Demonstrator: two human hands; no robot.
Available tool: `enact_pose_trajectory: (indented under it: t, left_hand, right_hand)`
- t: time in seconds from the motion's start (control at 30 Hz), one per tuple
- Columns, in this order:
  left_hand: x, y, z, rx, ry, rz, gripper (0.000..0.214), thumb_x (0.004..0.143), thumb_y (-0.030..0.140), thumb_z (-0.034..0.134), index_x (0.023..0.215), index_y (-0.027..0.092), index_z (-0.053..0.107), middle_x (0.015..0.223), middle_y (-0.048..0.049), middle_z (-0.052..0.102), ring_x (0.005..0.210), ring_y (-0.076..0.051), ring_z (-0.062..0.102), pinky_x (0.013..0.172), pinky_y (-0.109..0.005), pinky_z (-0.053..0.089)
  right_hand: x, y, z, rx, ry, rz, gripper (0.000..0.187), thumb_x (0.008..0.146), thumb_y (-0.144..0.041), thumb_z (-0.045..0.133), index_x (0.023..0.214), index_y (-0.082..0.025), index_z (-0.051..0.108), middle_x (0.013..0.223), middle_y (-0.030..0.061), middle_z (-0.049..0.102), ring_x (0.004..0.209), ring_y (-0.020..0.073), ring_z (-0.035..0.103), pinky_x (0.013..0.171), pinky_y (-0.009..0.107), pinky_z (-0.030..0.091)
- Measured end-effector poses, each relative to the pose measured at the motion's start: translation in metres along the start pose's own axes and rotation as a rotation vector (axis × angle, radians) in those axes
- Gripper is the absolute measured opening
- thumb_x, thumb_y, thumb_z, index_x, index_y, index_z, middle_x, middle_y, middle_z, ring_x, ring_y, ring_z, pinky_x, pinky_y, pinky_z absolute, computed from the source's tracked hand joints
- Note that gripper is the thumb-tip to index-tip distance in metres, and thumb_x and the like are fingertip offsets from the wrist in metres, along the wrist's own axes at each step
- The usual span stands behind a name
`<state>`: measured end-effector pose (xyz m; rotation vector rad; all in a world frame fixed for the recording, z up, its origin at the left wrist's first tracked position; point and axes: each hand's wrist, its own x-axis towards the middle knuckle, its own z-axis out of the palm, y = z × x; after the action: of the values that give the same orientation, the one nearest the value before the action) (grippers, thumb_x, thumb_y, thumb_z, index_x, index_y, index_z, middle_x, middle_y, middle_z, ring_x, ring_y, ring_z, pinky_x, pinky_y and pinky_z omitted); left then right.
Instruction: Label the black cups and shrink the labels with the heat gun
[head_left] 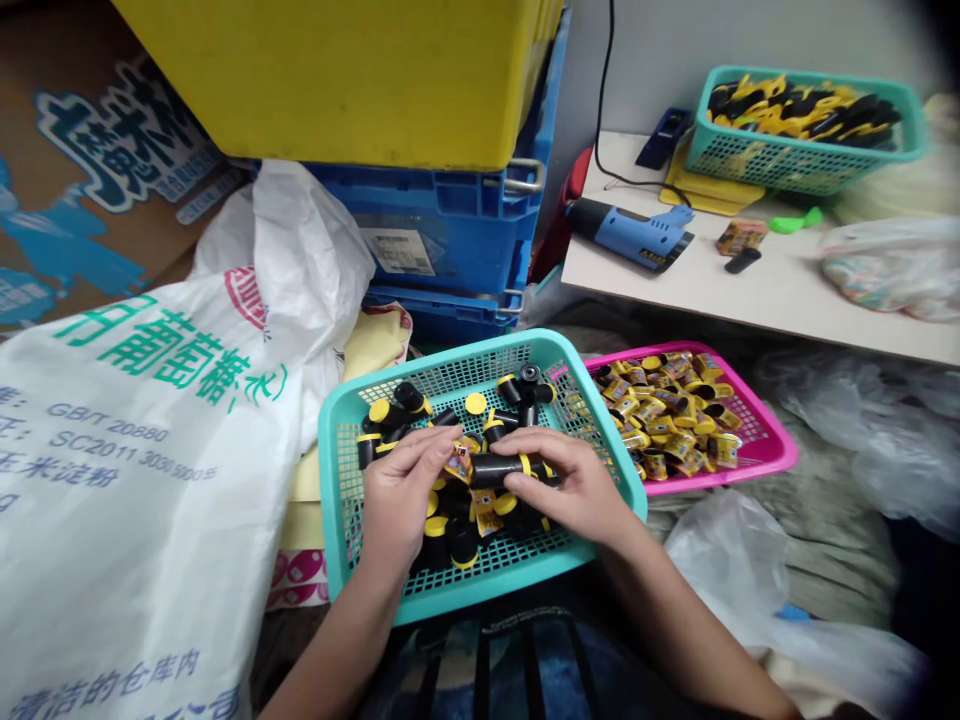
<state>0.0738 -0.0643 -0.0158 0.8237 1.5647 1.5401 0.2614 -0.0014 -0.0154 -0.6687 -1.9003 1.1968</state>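
Over a teal plastic basket [600,455], my right hand [566,475] grips a black canister [491,470] with a yellow rim, lying sideways. My left hand [409,480] pinches a printed label sleeve [459,460] at the canister's left end; whether the sleeve is around that end I cannot tell. Beneath my hands, the basket holds several black canisters with yellow caps [461,540], some upright and some tipped over. Another printed label [487,512] lies among them, just under the held canister.
A pink basket [780,450] of labelled canisters sits at right. On the white table [765,300] are a blue heat gun [634,235] and a teal basket [806,170] of yellow and black parts. Blue crates [457,240] and a yellow bin [337,80] stand behind; a white sack [150,480] lies left.
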Motion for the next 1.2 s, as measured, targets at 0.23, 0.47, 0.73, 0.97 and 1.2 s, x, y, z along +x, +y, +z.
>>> enact_pose_trajectory:
  t: [0.23, 0.47, 0.73, 0.97, 1.2]
  left_hand:
    - [0.001, 0.000, -0.001, -0.009, 0.016, -0.016, 0.022, 0.079, 0.039, 0.072, 0.088, 0.020, 0.079, 0.103, -0.0096, 0.075, 0.094, -0.022, 0.069, 0.084, -0.036, 0.055]
    - [-0.001, 0.002, 0.003, 0.006, -0.040, -0.038, 0.020, 0.078, 0.038, 0.073, 0.084, 0.020, 0.079, 0.103, -0.0085, 0.074, 0.091, -0.022, 0.069, 0.068, -0.029, 0.058]
    - [0.002, 0.019, -0.023, 0.612, 0.000, 0.184, 0.018, 0.078, 0.033, 0.071, 0.092, 0.023, 0.076, 0.109, -0.0065, 0.071, 0.106, -0.027, 0.063, 0.095, -0.044, 0.048]
    - [-0.024, 0.002, -0.006, 1.246, -0.304, 0.381, 0.027, 0.083, 0.043, 0.065, 0.072, 0.018, 0.068, 0.077, -0.0080, 0.065, 0.080, -0.026, 0.059, 0.075, -0.039, 0.046]
    - [-0.033, -0.008, 0.015, 1.425, -0.462, 0.329, 0.008, 0.085, 0.021, 0.060, 0.084, 0.017, 0.067, 0.086, -0.0101, 0.065, 0.087, -0.028, 0.062, 0.074, -0.038, 0.047]
  right_hand:
    - [-0.001, 0.002, -0.001, -0.014, 0.002, 0.035, 0.020, 0.086, -0.027, 0.067, 0.104, -0.019, 0.069, 0.101, 0.0052, 0.069, 0.095, 0.0149, 0.066, 0.087, 0.028, 0.052]
    - [-0.002, 0.003, 0.006, 0.061, 0.079, 0.172, 0.024, 0.087, -0.034, 0.066, 0.106, -0.020, 0.070, 0.105, 0.0072, 0.067, 0.095, 0.0177, 0.065, 0.079, 0.029, 0.053]
    - [0.000, 0.010, 0.001, 0.534, 0.267, 0.422, 0.034, 0.090, -0.052, 0.054, 0.097, -0.019, 0.059, 0.087, 0.0034, 0.056, 0.065, 0.0111, 0.049, 0.056, 0.022, 0.044]
    - [0.003, 0.012, 0.004, 0.654, 0.178, 0.480, 0.038, 0.083, -0.043, 0.070, 0.106, -0.023, 0.046, 0.102, 0.0025, 0.058, 0.086, 0.0129, 0.061, 0.084, 0.028, 0.052]
    - [-0.001, 0.008, 0.010, 0.213, 0.077, 0.234, 0.035, 0.082, -0.031, 0.071, 0.110, -0.021, 0.052, 0.102, 0.0049, 0.059, 0.098, 0.0169, 0.060, 0.092, 0.033, 0.048]
